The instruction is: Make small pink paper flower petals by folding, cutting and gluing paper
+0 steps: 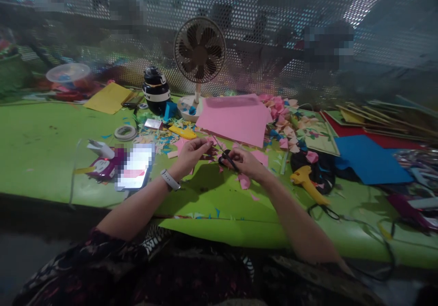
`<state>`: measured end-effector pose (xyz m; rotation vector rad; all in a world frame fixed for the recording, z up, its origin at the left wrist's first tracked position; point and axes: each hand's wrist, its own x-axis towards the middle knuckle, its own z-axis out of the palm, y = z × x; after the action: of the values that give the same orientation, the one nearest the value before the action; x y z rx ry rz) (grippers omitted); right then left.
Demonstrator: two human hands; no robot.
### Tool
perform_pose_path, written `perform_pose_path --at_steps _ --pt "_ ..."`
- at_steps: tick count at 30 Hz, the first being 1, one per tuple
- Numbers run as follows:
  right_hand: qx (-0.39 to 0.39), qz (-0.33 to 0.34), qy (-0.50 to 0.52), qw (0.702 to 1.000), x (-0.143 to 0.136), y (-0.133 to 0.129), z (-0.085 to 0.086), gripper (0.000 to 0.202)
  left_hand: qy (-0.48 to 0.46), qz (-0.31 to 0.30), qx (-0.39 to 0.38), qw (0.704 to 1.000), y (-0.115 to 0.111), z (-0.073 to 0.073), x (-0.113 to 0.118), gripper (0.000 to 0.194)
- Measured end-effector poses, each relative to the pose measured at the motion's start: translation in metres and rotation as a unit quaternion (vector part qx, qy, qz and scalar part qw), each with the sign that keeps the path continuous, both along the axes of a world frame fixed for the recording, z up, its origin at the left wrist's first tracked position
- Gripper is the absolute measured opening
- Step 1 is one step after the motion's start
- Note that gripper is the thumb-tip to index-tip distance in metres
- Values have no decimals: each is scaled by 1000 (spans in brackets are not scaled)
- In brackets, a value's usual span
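Observation:
Over the green table, my left hand (192, 154) is closed in a pinch on a small piece of pink paper, its outline hard to make out. My right hand (247, 162) grips black-handled scissors (228, 158), whose blades point up and left toward the left hand's fingertips. Pink paper scraps (244, 181) lie on the table just below the scissors. Behind both hands is a stack of pink sheets (236, 119).
A phone (135, 167), a tape roll (125, 133) and a yellow cutter (183, 132) lie left. Behind stand a fan (200, 50) and a black jug (156, 91). At right are a yellow glue gun (310, 185) with a cord, folded paper pieces (278, 112) and blue sheets (371, 158).

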<state>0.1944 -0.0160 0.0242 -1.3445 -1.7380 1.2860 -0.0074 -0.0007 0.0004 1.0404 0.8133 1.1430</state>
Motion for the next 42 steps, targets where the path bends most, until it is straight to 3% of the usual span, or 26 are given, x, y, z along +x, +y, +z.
perform_pose_path --at_steps 21,42 --pt "2 8 -64 998 17 4 -2 50 -16 21 0 1000 3 0 -2 42" --pt "5 1 -51 999 15 4 -6 52 -12 35 -5 999 2 1 -1 39"
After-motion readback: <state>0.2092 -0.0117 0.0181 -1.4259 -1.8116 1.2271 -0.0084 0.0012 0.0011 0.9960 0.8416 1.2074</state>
